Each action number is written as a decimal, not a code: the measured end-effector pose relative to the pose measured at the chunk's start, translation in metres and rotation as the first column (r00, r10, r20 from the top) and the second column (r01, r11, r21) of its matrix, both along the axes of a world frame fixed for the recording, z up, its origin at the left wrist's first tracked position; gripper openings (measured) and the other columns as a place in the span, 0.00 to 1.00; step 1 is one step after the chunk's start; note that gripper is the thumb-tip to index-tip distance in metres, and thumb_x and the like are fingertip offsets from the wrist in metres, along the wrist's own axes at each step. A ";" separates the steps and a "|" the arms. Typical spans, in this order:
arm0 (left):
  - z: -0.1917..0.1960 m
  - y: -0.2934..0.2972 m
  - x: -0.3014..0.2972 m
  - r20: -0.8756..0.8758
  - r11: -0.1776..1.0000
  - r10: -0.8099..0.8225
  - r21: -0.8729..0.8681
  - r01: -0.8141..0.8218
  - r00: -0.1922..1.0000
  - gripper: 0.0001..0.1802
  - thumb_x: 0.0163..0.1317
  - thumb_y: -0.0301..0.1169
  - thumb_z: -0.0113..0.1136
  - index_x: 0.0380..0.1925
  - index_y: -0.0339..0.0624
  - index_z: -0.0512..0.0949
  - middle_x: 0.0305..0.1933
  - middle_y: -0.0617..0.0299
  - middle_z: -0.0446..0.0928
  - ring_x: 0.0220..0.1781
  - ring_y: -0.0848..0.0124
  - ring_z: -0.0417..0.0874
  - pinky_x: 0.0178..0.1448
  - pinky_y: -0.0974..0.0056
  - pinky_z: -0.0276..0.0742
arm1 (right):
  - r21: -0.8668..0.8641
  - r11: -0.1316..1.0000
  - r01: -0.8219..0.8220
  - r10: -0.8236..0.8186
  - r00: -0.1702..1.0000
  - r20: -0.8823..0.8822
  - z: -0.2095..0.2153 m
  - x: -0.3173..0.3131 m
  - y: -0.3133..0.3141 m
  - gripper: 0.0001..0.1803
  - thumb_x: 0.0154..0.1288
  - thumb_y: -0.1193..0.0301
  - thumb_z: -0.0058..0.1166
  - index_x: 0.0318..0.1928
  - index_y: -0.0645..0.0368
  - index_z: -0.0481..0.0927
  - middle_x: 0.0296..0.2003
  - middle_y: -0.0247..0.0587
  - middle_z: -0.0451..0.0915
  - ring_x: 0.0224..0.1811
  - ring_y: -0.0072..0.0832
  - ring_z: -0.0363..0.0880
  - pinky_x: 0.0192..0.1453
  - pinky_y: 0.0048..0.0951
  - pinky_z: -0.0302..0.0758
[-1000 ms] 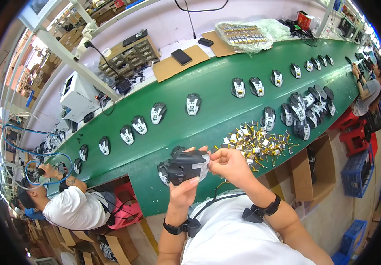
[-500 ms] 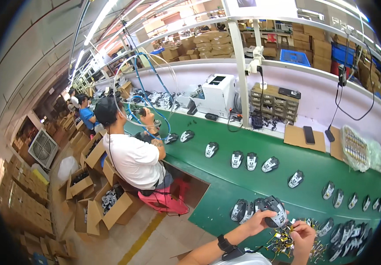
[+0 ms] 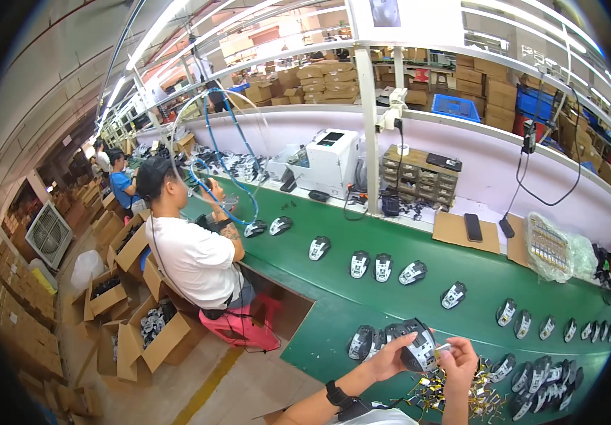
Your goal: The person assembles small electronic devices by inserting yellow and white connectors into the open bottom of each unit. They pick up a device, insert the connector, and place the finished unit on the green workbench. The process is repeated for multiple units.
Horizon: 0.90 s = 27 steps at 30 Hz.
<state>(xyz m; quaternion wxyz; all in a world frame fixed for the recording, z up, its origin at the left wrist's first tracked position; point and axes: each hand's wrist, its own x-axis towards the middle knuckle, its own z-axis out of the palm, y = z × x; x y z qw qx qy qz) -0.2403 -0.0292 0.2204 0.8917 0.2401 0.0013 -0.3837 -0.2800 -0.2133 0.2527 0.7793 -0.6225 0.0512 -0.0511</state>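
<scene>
My left hand (image 3: pixel 389 360) holds a black and grey computer mouse (image 3: pixel 419 350), tilted with its pale underside turned up. At the mouse's right side my right hand (image 3: pixel 459 363) is closed in a pinch on a small whitish part (image 3: pixel 443 348); its exact kind is hard to make out. Beneath both hands spreads a loose heap of small wired parts (image 3: pixel 429 393), with yellow, black and white bits showing. Left of the held mouse, several similar mice (image 3: pixel 362 342) stand close together, partly hidden by my left hand. More mice (image 3: pixel 538 379) are piled to the right of the heap.
Several mice (image 3: pixel 412 273) form a row along the green belt (image 3: pixel 298 265). Behind it are a drawer cabinet (image 3: pixel 419 177), a phone (image 3: pixel 473 227) on cardboard and a bagged tray (image 3: pixel 550 244). A co-worker in a white shirt (image 3: pixel 192 258) sits at left, near open boxes (image 3: pixel 153 333).
The view has shifted, so the scene sits further left. My right hand has risen to the mouse's side, and the whitish part now shows between its fingers. My left hand still holds the mouse.
</scene>
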 end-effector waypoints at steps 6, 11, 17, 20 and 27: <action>-0.006 0.003 -0.004 -0.008 0.997 0.000 0.079 0.001 1.000 0.30 0.71 0.47 0.47 0.68 0.45 0.65 0.62 0.57 0.75 0.60 0.62 0.79 0.60 0.46 0.79 | -0.598 0.776 0.201 0.015 0.942 0.335 0.015 0.003 0.013 0.13 0.55 0.79 0.59 0.43 0.63 0.84 0.31 0.42 0.77 0.27 0.25 0.78 0.31 0.24 0.76; -0.019 0.005 0.003 0.038 0.981 0.105 0.157 -0.110 0.994 0.26 0.71 0.43 0.49 0.63 0.40 0.68 0.56 0.56 0.78 0.56 0.63 0.82 0.58 0.49 0.81 | -0.654 0.735 0.176 0.033 0.955 0.294 0.016 -0.006 0.021 0.16 0.56 0.76 0.64 0.47 0.61 0.85 0.32 0.42 0.78 0.28 0.27 0.80 0.32 0.25 0.77; -0.010 0.001 0.009 0.125 0.976 0.146 0.141 -0.163 0.981 0.28 0.69 0.43 0.51 0.63 0.39 0.67 0.56 0.55 0.77 0.58 0.60 0.81 0.61 0.50 0.78 | -0.542 0.816 0.204 -0.005 0.939 0.345 0.023 -0.007 0.009 0.16 0.58 0.76 0.63 0.49 0.59 0.85 0.36 0.44 0.84 0.31 0.29 0.83 0.35 0.27 0.80; 0.001 -0.004 0.011 0.138 0.979 0.202 -0.003 -0.204 0.970 0.28 0.68 0.39 0.53 0.65 0.41 0.63 0.61 0.40 0.72 0.60 0.50 0.78 0.65 0.47 0.74 | -0.576 0.778 0.253 -0.053 0.939 0.340 0.016 -0.014 0.006 0.16 0.59 0.76 0.63 0.49 0.58 0.85 0.36 0.42 0.86 0.34 0.27 0.84 0.37 0.27 0.80; 0.010 -0.022 0.010 0.422 0.947 0.282 0.020 -0.320 0.862 0.35 0.62 0.39 0.59 0.66 0.40 0.60 0.62 0.38 0.70 0.60 0.52 0.78 0.62 0.50 0.77 | 0.057 0.998 0.035 -0.030 0.997 -0.077 0.008 -0.009 0.001 0.13 0.68 0.72 0.59 0.48 0.68 0.79 0.36 0.42 0.85 0.37 0.21 0.84 0.39 0.22 0.79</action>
